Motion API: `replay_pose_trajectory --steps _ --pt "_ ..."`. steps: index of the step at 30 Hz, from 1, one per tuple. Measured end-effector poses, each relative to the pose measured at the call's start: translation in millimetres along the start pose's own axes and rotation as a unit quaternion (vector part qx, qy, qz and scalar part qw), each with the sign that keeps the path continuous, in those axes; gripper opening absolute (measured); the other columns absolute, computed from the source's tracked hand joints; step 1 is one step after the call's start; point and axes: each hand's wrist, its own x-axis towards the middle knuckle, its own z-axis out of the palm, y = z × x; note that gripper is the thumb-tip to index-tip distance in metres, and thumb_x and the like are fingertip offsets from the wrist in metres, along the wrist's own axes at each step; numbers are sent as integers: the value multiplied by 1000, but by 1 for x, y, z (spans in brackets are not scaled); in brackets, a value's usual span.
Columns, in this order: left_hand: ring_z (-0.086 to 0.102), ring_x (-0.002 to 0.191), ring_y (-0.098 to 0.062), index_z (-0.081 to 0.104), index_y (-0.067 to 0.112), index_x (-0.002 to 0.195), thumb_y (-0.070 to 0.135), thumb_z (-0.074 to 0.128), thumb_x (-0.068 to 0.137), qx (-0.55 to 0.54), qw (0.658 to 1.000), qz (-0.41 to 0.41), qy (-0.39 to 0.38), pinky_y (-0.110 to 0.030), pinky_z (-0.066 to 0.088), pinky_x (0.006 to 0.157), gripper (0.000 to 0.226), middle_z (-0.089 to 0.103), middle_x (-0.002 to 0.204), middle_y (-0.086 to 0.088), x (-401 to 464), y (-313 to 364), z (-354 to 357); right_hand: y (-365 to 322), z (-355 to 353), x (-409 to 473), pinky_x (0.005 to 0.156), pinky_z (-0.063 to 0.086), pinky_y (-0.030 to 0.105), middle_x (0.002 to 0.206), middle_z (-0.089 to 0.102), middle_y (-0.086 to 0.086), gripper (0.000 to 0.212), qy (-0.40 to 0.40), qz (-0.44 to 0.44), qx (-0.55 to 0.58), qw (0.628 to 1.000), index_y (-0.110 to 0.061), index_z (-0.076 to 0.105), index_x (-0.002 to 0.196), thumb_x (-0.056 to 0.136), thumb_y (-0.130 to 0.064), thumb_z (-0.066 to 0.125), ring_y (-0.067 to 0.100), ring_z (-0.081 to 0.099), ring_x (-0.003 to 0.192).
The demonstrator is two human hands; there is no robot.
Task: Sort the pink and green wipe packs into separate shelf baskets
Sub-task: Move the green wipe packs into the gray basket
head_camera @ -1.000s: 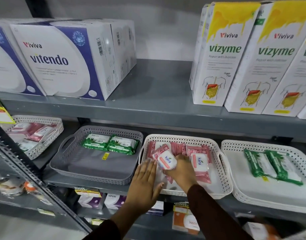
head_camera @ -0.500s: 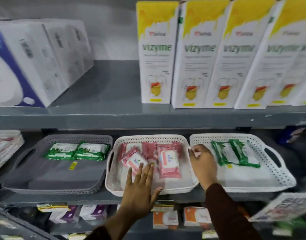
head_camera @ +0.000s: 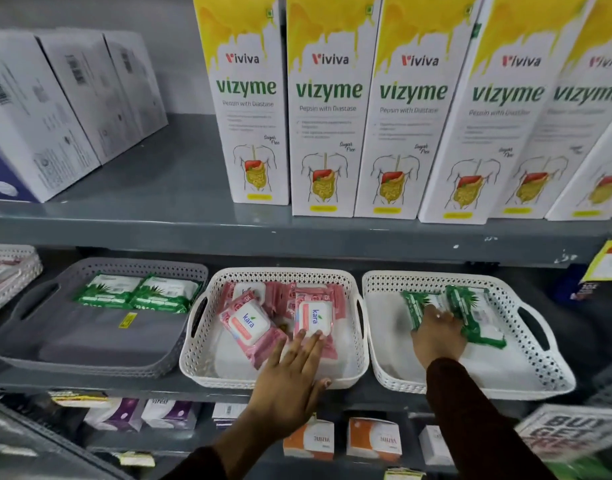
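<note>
hands in two baskets on a pharmacy shelf

a person reaches into the lower shelf, where three baskets sit side by side. the left hand (head_camera: 290, 382) lies flat and spread over the front rim of the middle white basket (head_camera: 207, 344), fingertips touching a pink wipe pack (head_camera: 313, 318) marked "kara"; it grips nothing. a second pink pack (head_camera: 247, 323) lies tilted just beside it, with more pink packs behind, all in this same basket. the right hand (head_camera: 436, 332) is down in the right white basket (head_camera: 540, 362), fingers curled over the left green wipe pack (head_camera: 415, 303); whether it has closed a grip on the pack cannot be told. another green pack (head_camera: 474, 317) lies touching the hand's right side. at left, a grey basket (head_camera: 90, 344) holds two green packs (head_camera: 138, 292) against its back wall. on the shelf above stands a row of yellow-and-white vizyme cartons (head_camera: 327, 109), with white boxes (head_camera: 55, 109) to their left.
</note>
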Motion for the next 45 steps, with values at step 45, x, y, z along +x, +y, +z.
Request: replay_pose_trajectory --steps 45 --pt "22 142 -24 31 6 148 52 29 100 -19 985 -167 24 -38 12 112 66 25 155 -8 -203 -282 -19 -431 51 -208 82 55 40 113 62 16 43 -89 -358 143 918 -15 53 116 76 -12 68 36 62 106"
